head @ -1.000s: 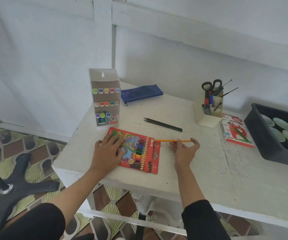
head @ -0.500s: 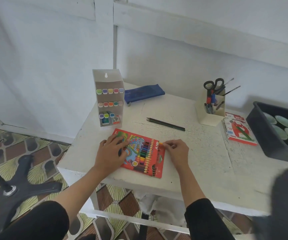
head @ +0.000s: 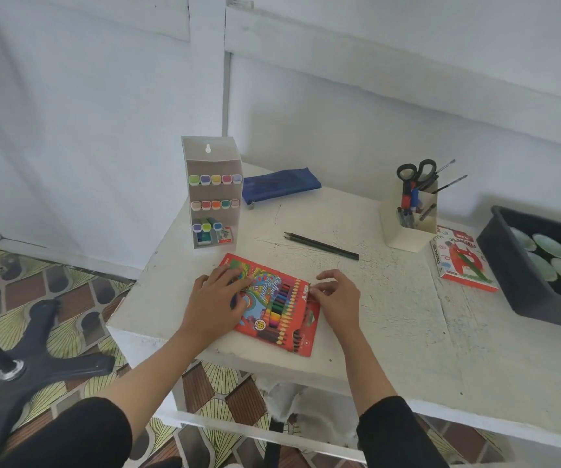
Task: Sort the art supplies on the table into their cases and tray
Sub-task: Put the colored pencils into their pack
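A: So where's the coloured-pencil box [head: 274, 304]?
B: Lower centre of the desk [head: 390, 315]; left hand [head: 216, 298] flat on it, right hand [head: 338, 298] pinching its right end.
A: Next?
B: Probably the two dark pencils [head: 321, 245], slanting just up-right; right hand's nearer.

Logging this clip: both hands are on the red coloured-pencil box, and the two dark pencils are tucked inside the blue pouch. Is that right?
Not quite. The head view shows the two dark pencils lying loose on the table, apart from the blue pouch. The rest holds: the left hand and the right hand are both on the red coloured-pencil box.
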Demonstrator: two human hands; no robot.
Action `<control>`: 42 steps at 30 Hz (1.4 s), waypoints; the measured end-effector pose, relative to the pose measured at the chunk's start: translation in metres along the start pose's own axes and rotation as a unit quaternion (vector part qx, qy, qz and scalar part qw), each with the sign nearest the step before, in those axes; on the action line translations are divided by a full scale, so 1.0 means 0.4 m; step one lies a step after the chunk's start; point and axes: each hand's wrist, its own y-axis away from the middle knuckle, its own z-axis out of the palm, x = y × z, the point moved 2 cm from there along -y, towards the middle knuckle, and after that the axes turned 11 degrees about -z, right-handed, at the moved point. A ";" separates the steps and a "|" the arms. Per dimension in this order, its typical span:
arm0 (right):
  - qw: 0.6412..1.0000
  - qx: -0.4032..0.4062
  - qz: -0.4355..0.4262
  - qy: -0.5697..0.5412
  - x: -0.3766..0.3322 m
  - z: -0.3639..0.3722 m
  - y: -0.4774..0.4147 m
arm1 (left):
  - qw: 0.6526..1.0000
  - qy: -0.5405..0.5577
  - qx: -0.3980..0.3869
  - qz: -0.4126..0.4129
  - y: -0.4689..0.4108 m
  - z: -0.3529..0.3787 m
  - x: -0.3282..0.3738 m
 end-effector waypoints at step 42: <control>0.996 0.080 -0.039 -0.012 -0.033 -0.081 -0.109 | 1.000 -0.013 -0.005 -0.013 0.001 -0.002 0.005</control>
